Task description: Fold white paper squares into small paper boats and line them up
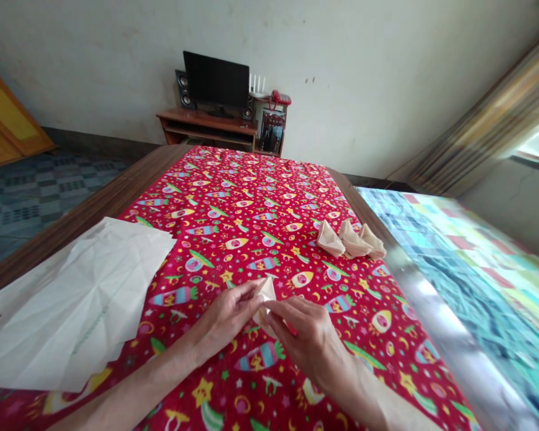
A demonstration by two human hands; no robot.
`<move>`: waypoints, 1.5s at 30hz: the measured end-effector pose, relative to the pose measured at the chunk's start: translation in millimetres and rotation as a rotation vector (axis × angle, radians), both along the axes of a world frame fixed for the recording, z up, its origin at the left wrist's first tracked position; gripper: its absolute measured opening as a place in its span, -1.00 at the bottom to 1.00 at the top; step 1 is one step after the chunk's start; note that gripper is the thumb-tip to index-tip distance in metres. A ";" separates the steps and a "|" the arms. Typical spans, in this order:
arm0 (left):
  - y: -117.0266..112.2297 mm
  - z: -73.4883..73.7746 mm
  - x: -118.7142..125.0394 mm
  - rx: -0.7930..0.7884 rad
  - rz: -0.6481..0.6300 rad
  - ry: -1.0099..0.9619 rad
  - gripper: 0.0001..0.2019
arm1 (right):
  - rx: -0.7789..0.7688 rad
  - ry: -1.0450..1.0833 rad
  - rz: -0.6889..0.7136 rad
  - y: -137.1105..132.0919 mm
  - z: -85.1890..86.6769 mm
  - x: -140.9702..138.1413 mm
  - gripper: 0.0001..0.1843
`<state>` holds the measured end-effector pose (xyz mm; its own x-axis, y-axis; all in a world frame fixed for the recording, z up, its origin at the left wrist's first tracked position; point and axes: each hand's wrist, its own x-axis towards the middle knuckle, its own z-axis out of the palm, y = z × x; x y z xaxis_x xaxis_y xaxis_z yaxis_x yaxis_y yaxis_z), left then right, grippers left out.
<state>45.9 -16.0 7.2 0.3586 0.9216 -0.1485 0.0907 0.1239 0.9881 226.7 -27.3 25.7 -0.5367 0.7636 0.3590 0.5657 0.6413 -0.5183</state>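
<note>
Between my two hands is a small cream piece of folded paper (266, 290), held just above the red patterned cloth. My left hand (233, 308) pinches it from the left, thumb and fingers closed on its side. On the right, my right hand (303, 323) grips the lower part with thumb and forefinger. My fingers cover part of the folds. Three or so finished-looking folded paper shapes (353, 240) sit together on the cloth at the right. To the left lies a loose stack of creased cream paper sheets (103, 299).
The red cloth (251, 203) covers a dark wooden table (130, 182). Beyond its far end stand a desk (206, 121) with a monitor (216, 82), speakers and a red telephone (278, 97). A bed with a blue checked cover (431, 251) adjoins on the right.
</note>
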 end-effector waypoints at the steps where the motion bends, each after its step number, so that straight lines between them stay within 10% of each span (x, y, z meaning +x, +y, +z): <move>1: -0.1 -1.3 0.0 -0.004 0.009 0.022 -0.51 | 0.044 -0.016 0.003 0.0 -1.2 -0.7 -0.77; 13: -4.7 -0.6 2.2 -0.056 0.071 -0.034 -0.37 | -0.033 0.092 -0.101 16.4 -2.0 10.9 -0.87; 22: 0.5 -19.5 5.2 -0.016 0.059 -0.089 -0.29 | 0.245 0.057 -0.590 116.3 49.8 94.0 -0.79; 29: 0.4 -18.7 3.5 0.005 0.022 -0.073 -0.42 | 0.203 -0.156 -0.553 168.2 43.7 137.2 -0.75; 41: -0.9 -20.8 3.1 0.045 -0.002 -0.034 -0.54 | 0.179 -0.198 -0.530 170.1 42.3 127.4 -0.77; 45: 4.4 -8.2 15.3 0.311 -0.005 0.187 -0.65 | 0.180 -0.192 -0.531 168.7 41.9 125.7 -0.77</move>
